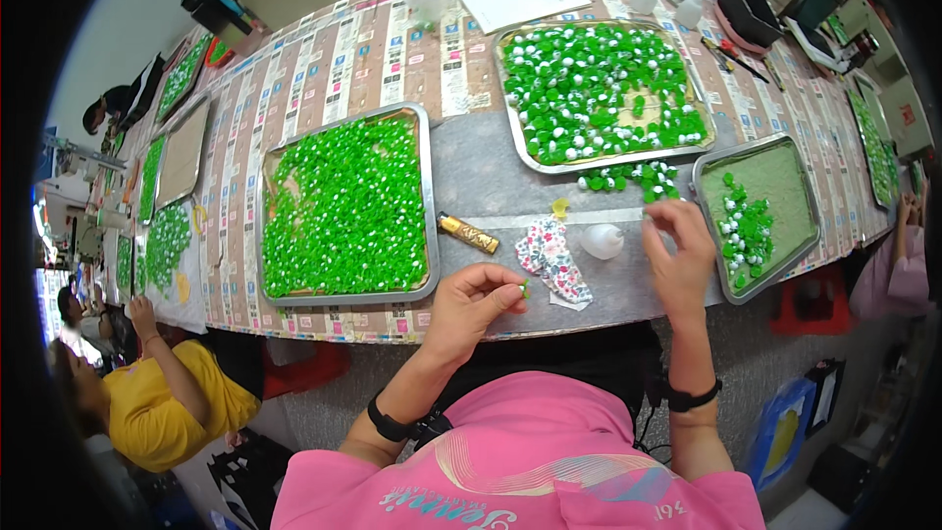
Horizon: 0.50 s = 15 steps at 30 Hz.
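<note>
My left hand (pixel 473 308) is closed, thumb and fingertips pinching a small green piece (pixel 524 288) above the table's near edge. My right hand (pixel 681 253) is raised to the right with thumb and fingers curled toward each other; whatever they hold is too small to make out. Just beyond it lies a loose pile of green and white pieces (pixel 628 178). Between my hands are a small white squeeze bottle (pixel 601 241), a floral cloth (pixel 553 260) and a scrap of yellow (pixel 560 207). A gold patterned tube (pixel 469 234) lies near my left hand.
A metal tray (pixel 429 196) of green pieces stands left; another tray (pixel 535 163) with green and white balls sits farther back. A smaller tray (pixel 797 198) is at right, partly filled. A person in a yellow top (pixel 177 397) works at left, another in pink (pixel 895 260) at right.
</note>
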{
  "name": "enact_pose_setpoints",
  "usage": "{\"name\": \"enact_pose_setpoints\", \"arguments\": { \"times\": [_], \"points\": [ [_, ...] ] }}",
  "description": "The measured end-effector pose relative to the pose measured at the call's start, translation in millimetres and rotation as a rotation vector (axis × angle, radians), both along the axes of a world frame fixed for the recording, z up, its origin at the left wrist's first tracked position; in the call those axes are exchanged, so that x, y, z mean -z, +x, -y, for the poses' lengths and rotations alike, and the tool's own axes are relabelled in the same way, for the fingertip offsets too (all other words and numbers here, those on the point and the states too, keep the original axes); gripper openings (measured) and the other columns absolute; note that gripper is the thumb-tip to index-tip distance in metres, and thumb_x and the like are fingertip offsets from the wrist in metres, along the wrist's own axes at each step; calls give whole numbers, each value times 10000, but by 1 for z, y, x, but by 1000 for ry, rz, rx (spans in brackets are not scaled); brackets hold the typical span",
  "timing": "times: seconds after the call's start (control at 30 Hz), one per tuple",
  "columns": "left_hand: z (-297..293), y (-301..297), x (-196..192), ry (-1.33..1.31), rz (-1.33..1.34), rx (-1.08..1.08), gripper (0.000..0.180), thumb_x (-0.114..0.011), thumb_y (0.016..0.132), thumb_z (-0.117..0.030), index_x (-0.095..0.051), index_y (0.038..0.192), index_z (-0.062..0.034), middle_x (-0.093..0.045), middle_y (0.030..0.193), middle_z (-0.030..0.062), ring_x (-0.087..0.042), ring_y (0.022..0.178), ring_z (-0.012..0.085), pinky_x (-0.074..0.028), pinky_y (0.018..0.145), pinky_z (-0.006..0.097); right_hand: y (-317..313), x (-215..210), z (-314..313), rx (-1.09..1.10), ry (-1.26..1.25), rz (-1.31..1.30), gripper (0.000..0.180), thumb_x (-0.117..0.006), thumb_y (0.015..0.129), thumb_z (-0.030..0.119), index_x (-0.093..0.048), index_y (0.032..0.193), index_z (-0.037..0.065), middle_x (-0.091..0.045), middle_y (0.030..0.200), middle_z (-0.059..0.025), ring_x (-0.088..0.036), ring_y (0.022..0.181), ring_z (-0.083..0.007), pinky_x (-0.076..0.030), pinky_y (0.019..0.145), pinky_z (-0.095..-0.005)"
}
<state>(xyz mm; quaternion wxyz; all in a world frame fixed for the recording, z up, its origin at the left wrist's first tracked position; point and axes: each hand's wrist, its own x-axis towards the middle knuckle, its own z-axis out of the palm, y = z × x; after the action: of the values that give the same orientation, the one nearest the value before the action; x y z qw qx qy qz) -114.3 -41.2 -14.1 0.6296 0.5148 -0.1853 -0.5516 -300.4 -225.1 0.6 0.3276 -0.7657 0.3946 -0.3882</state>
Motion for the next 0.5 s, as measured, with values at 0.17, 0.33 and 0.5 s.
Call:
{"name": "enact_pose_setpoints", "arguments": {
  "times": [0.17,0.33,0.5],
  "points": [
    [2,-5,-7,8,-65,32,125,-626,849,-39,-598,958,16,-645,856,84,-643,769,153,-534,708,263,-16,-22,-58,-150,525,129,172,-644,767,-68,-645,929,-10,-589,950,-42,-574,817,-90,-458,695,-195],
    [5,-12,-8,-2,-56,89,135,-631,846,-42,-606,965,19,-649,866,91,-640,772,151,-535,712,264,-2,-19,-85,-337,835,307,174,-650,795,-49,-638,968,-44,-582,1015,-80,-599,867,-122,-509,747,-223],
    [4,-15,-10,7,-87,94,145,-631,846,-40,-609,975,23,-650,869,89,-635,779,144,-535,711,259,5,-19,-83,-405,750,301,176,-646,797,-52,-637,972,-42,-581,1007,-82,-604,876,-126,-513,751,-221]
  ]
}}
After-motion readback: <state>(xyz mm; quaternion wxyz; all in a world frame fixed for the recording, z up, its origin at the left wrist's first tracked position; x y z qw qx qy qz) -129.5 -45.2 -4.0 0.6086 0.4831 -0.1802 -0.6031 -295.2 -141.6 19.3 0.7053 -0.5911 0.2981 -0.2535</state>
